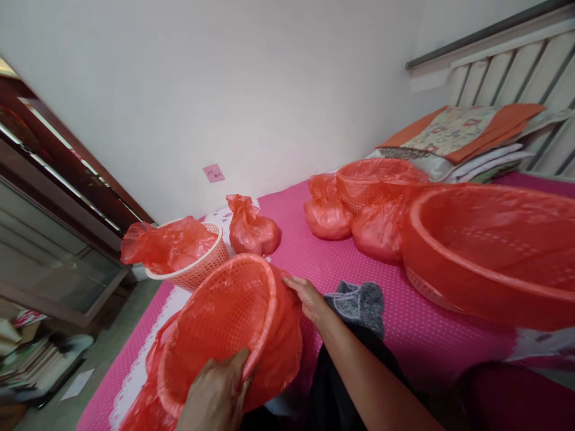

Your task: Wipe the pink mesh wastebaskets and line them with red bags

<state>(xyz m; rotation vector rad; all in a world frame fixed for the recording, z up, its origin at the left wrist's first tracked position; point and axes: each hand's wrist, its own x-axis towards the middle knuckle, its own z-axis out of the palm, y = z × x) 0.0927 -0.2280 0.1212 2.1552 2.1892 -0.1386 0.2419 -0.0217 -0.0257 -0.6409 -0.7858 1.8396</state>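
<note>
A plastic mesh basket [224,299] lined with a thin red plastic bag [287,353] is tilted toward me at the bed's near side. The bag is folded out over the rim and hangs loosely down the outside. My left hand [218,389] is closed over the near rim, thumb inside and fingers hidden behind it. On the basket's right side my right hand [308,296] has its fingers together against the bag, seemingly pinching its film. Beside my right forearm lies a grey knitted item [359,302], possibly a sock.
A white-rimmed basket [209,263] with a red bag stands behind on the left. Tied, filled red bags [254,230] sit on the pink dotted bedspread [296,209]. Large bag-lined baskets [485,269] stand at right, near folded cloths [471,131] and a radiator [521,72].
</note>
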